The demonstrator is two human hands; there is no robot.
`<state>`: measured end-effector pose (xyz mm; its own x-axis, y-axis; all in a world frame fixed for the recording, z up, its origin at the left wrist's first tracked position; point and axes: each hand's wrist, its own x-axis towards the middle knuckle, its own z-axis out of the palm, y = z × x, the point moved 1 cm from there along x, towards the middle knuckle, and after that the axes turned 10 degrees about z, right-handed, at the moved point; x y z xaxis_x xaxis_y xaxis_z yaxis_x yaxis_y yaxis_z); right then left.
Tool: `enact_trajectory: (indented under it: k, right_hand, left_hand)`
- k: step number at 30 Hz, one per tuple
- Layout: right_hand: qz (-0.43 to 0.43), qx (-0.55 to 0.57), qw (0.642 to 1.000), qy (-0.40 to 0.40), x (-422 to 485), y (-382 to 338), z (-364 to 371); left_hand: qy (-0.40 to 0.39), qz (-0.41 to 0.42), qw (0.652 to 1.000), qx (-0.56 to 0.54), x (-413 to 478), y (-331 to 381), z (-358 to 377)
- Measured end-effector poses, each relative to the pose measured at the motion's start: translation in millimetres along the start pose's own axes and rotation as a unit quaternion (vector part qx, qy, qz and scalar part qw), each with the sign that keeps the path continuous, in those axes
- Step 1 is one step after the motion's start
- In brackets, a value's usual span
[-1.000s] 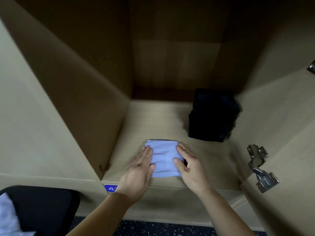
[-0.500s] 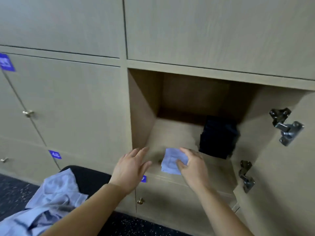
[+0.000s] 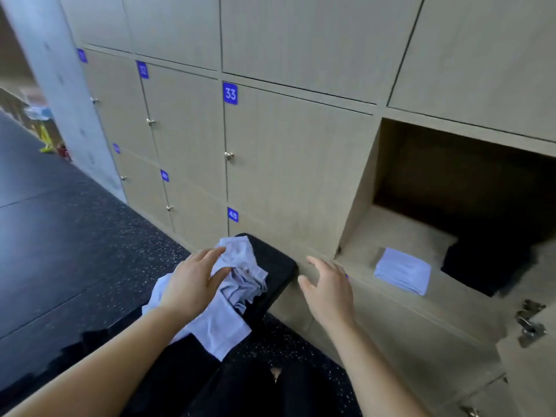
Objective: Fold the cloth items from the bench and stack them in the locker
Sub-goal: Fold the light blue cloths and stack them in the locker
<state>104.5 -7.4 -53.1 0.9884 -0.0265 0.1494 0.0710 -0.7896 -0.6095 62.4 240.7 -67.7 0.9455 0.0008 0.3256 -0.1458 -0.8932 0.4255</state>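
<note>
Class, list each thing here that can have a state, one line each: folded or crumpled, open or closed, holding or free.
Right locker, open.
Locker 33 door, closed.
Small blue cloth, folded, flat in the right locker.
Black cloth, in the right locker, folds unclear.
Large blue cloth, crumpled on the bench.
Left hand, open, resting on the large blue cloth.
Right hand, open, holding nothing.

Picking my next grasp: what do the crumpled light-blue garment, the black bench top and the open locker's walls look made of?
The crumpled light-blue garment looks like thin, soft, matte fabric; it bunches in fine folds. The black bench top is likely padded vinyl or leatherette: smooth, rounded edge, faint sheen. The open locker's walls are probably wood-grain laminate board: matte beige, fine straight striping.
</note>
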Motion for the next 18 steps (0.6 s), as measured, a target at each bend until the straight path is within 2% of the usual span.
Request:
enact_trajectory:
  k: [5,12,18]
  right_hand:
    - [-0.037,0.002,0.996,-0.078,-30,-31,59]
    - [-0.058,-0.054,0.981,-0.178,-41,-55,132]
    - [-0.101,-0.092,0.973,-0.185,-7,-76,185]
  left_hand:
    - [0.009,-0.099,0.995,0.002,-56,-60,-16]
    - [0.000,-0.213,0.976,-0.039,-95,-118,9]
    - [0.011,-0.282,0.953,-0.109,-73,-142,47]
